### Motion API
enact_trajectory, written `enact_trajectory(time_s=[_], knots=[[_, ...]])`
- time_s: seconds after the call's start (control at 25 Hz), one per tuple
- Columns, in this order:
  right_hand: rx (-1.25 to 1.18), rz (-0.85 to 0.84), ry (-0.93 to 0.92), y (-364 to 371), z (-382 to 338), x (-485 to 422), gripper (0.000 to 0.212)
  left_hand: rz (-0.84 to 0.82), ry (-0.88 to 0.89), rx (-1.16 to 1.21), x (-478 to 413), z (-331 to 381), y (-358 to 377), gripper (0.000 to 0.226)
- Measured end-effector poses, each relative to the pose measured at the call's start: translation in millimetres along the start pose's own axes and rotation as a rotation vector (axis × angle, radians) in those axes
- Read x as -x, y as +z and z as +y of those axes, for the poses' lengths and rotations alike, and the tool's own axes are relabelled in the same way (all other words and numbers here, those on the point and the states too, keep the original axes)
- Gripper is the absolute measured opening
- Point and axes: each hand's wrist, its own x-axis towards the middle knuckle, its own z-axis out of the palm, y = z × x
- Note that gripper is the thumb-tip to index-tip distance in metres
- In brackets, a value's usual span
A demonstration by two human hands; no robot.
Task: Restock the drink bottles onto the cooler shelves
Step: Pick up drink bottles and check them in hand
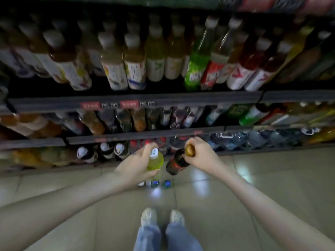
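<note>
Bottles (155,183) stand on the floor (272,187) just beyond our shoes (149,216), a small cluster seen from above with their caps toward us. We judge these to be stock not yet shelved.

Above them our left hand (134,165) has its fingers wrapped round the body of a green bottle (155,163) with a white cap, held roughly upright. Just beside it our right hand (203,154) grips a dark bottle (176,163) by its gold cap and neck, so the body hangs tilted toward the green one. The two are near each other, but we cannot tell whether they touch. Both are in the air in front of the bottom shelf (101,164), and neither is set down on it.

That shelf carries white-capped and red-capped bottles along its front edge. In the dim light we cannot make out which gap ours are meant for.

Farther back, the middle shelf (145,134) and the upper shelf (54,105) are packed along their front edges, row beside row, with no plain hole that we can see.

We reckon the restock is well along. The two bottles in hand need places, and then the cluster on the floor must be lifted and shelved.
</note>
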Motion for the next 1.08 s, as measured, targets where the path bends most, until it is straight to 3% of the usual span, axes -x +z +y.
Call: enact_trajectory(time_s=[0.08, 0.24, 0.4, 0.56, 0.64, 0.88, 1.0, 1.08], knots=[[-0.004, -0.115, 0.080, 52, 41, -6, 0.017, -0.054, -0.029, -0.039, -9, -36, 57, 0.062], [0.059, -0.297, 0.163, 166, 131, -19, 0.019, 0.061, 0.162, -0.112, -23, -116, 185, 0.052], [0.104, -0.365, 0.273, 284, 229, -24, 0.025, 0.071, 0.217, -0.096, -36, -185, 328, 0.046], [0.103, -0.390, 0.325, 390, 305, -29, 0.023, 0.059, 0.295, -0.128, -53, -248, 452, 0.053], [0.098, -0.383, 0.321, 433, 336, -32, 0.025, 0.042, 0.289, -0.166, -61, -279, 504, 0.041], [0.129, -0.364, 0.321, 503, 390, -22, 0.023, 0.012, 0.182, -0.167, -61, -332, 607, 0.037], [0.195, -0.358, 0.271, 516, 388, -29, 0.028, -0.003, -0.033, -0.028, -50, -340, 624, 0.041], [0.300, -0.379, 0.239, 520, 388, -34, 0.035, -0.076, -0.158, 0.031, -43, -337, 626, 0.056]])
